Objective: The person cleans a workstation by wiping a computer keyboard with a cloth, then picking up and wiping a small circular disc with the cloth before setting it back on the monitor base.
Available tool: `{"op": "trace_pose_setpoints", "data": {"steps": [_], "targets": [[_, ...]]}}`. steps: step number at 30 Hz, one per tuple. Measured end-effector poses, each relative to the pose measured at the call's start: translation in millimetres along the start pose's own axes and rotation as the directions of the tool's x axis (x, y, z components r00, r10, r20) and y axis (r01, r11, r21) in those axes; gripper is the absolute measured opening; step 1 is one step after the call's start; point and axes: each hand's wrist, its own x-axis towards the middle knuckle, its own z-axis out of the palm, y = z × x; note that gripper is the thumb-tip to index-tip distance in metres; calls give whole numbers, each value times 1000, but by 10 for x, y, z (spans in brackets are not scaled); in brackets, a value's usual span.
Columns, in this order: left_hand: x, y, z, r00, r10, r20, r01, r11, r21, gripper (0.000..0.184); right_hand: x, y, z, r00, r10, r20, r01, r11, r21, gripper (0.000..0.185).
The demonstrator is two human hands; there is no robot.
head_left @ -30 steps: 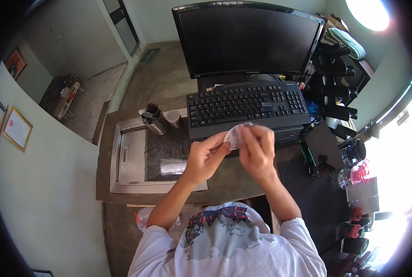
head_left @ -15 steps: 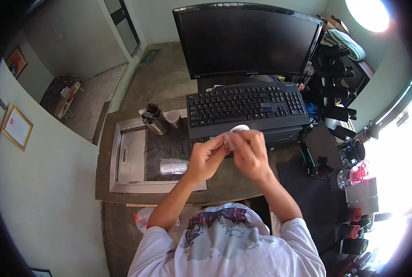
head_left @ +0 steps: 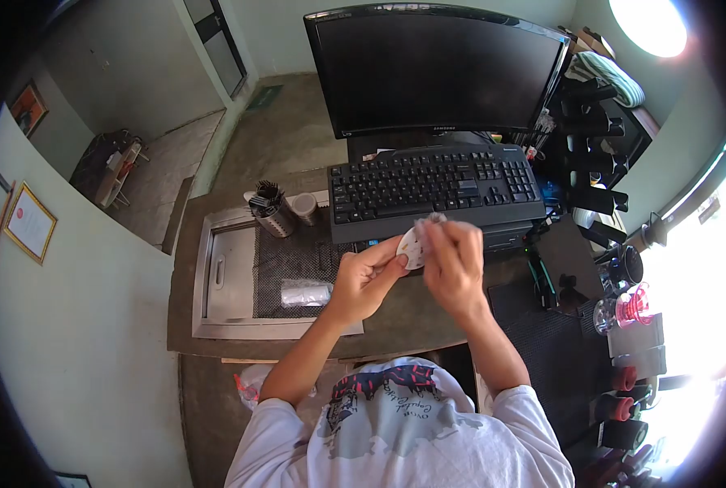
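Over the counter just in front of the keyboard, my left hand (head_left: 364, 283) pinches a small round white disc (head_left: 412, 250) by its left edge, thumb on its face. Faint small marks show on that face, and the disc is tilted. My right hand (head_left: 459, 272) is closed at the disc's right side, its fingers bunched around a crumpled whitish tissue or cloth (head_left: 432, 222). Motion blurs these fingertips, and they hide part of the disc.
Behind my hands are a black keyboard (head_left: 436, 187) and a monitor (head_left: 440, 73). On the left, a metal-framed mesh tray (head_left: 202, 305) bears a clear plastic-wrapped item (head_left: 306, 293), a metal holder of dark utensils (head_left: 273, 218) and a white cup (head_left: 305, 207). Glassware (head_left: 607, 315) stands right.
My right hand has shifted right with the crumpled tissue or cloth. The disc has turned so that more of its face shows. My left hand has stayed nearly in place.
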Motion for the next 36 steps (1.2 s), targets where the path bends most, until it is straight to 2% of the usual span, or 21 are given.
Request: {"op": "trace_pose_setpoints", "data": {"steps": [3, 7, 8, 11, 15, 19, 23, 27, 30, 32, 35, 36], "targets": [[17, -10, 11, 999, 32, -21, -34, 996, -78, 34, -125, -77, 39, 979, -202, 42, 200, 979, 37, 30], [0, 41, -10, 1000, -21, 8, 21, 1000, -7, 34, 11, 28, -2, 997, -74, 26, 74, 997, -13, 33], [4, 25, -15, 1000, -17, 10, 18, 1000, -21, 34, -4, 15, 9, 997, -77, 26, 77, 997, -12, 33], [11, -16, -17, 1000, -11, 18, 11, 999, -50, 34, -105, -55, 38, 975, -218, 54, 216, 976, 39, 33], [-28, -32, -26, 1000, -15, 15, 15, 1000, -4, 34, -17, 24, 24, 995, -100, 17, 100, 995, -15, 33], [14, -33, -1, 1000, 1, -7, -2, 997, -73, 34, -135, -60, 74, 980, -198, 11, 197, 979, 46, 34], [-30, -35, -40, 1000, 7, 3, -7, 1000, -3, 34, -59, -4, 25, 993, -112, 25, 112, 993, 28, 34], [10, 5, -74, 997, -68, 21, 66, 996, 63, 34, -92, -35, 50, 989, -143, 32, 141, 988, 61, 32], [28, -44, -95, 998, 59, 35, -61, 997, 57, 32, -76, 6, 65, 981, -190, 28, 188, 980, 63, 30], [21, -47, -94, 1000, 22, 20, -23, 998, 52, 32, -57, 53, 85, 977, -209, 30, 207, 976, 67, 30], [33, -25, -80, 999, -39, -8, 40, 998, 43, 32, 51, 219, 119, 993, 113, 41, -119, 979, 166, 18], [27, -17, -83, 997, -68, -35, 67, 998, -21, 32, 36, 265, 101, 993, 112, 39, -117, 979, 168, 18]]}}
